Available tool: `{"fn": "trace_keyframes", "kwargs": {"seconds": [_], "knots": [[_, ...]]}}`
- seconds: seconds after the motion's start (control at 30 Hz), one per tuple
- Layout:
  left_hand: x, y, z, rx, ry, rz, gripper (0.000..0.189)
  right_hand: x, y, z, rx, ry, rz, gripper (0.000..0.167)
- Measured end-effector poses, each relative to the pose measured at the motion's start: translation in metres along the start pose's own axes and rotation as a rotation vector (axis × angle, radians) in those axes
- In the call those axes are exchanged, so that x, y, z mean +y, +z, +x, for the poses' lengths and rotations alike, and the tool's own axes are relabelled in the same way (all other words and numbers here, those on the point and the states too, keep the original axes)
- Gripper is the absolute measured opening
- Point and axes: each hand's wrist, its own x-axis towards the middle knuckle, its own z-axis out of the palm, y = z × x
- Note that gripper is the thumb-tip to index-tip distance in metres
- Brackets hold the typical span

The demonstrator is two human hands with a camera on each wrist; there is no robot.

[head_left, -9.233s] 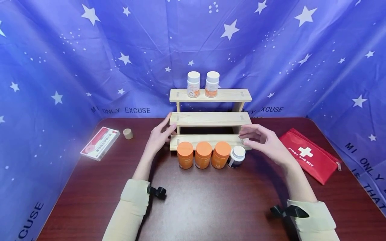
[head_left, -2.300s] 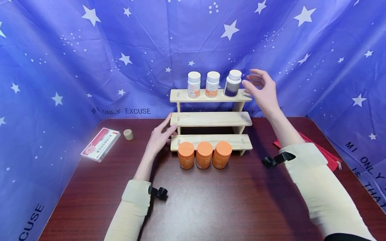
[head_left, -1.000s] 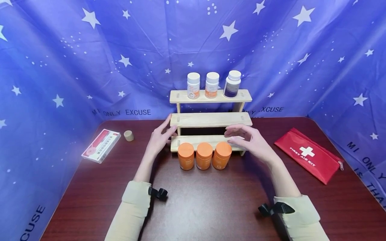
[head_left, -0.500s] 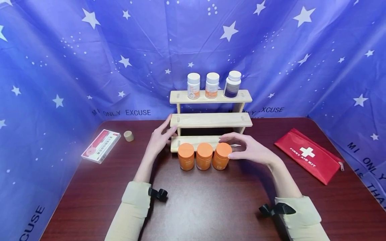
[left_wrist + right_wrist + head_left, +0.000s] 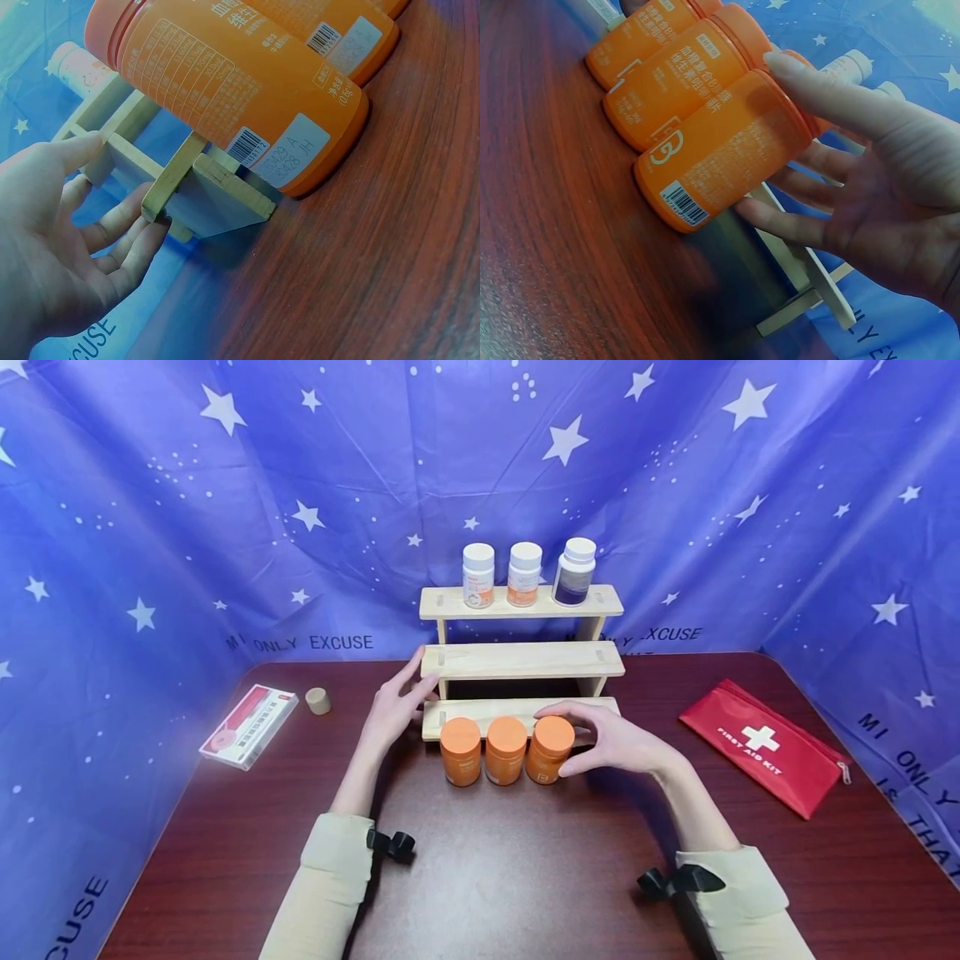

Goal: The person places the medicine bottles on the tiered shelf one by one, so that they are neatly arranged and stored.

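Note:
Three orange pill bottles with orange lids stand in a row before a three-tier wooden display stand (image 5: 525, 660). My right hand (image 5: 618, 741) has its thumb and fingers round the rightmost orange bottle (image 5: 550, 752), thumb in front and fingers behind. In the right wrist view that orange bottle (image 5: 720, 154) stands on the table, the thumb near its lid. My left hand (image 5: 390, 702) holds the stand's left end, thumb and fingers at the board ends (image 5: 161, 191). The middle bottle (image 5: 506, 753) and left bottle (image 5: 461, 754) stand untouched.
On the top tier are two white-and-orange bottles (image 5: 478, 577) and a white bottle with a dark label (image 5: 575, 573). A red first aid pouch (image 5: 761, 747) lies right. At left are a medicine box (image 5: 249, 727) and a small beige cylinder (image 5: 318, 701).
The white bottle with the dark label went from the table to the top tier. My right hand then came down and left onto the rightmost orange bottle. My left hand stayed at the stand.

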Motion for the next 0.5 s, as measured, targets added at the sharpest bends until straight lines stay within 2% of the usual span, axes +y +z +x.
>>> {"fn": "trace_keyframes", "kwargs": {"seconds": [0.5], "knots": [[0.0003,-0.0006,0.0002,-0.003,0.001,-0.001,0.065,0.004,-0.0002,0.0024,0.05,0.023,-0.065,0.058]]}}
